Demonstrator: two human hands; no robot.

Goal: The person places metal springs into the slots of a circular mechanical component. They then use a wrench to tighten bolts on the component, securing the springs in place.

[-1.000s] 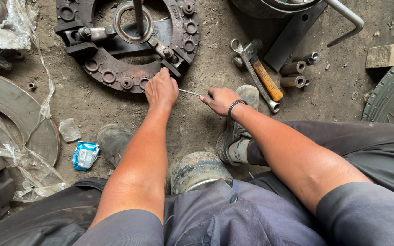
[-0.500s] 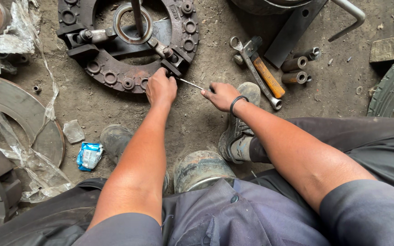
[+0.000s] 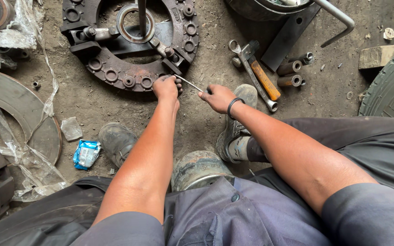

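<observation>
Left hand (image 3: 166,87) is set on the near rim of the round clutch plate (image 3: 115,73), which lies flat on the dirt floor (image 3: 197,123); fingers are curled down over the edge, grip narrow, what is pinched under them cannot be told. Right hand (image 3: 217,97) is closed around the near end of a thin metal rod (image 3: 189,83), black band worn at the wrist. Rod is held at a shallow angle, far tip running up-left to the plate rim just beside the left hand's fingers, so the two hands are close with the rod bridging them. Plate sits straight ahead of both hands, upper middle of the view, with a vertical shaft through its centre ring. To the right of the right hand, a spanner (image 3: 251,73) and a wooden-handled tool (image 3: 264,78) are laid side by side, two short metal sleeves (image 3: 290,74) just beyond. One shoe (image 3: 117,142) is seen below the left forearm, the other under the right wrist. A blue packet (image 3: 86,154) is lying near the left shoe, clear plastic sheet (image 3: 23,150) further left.
</observation>
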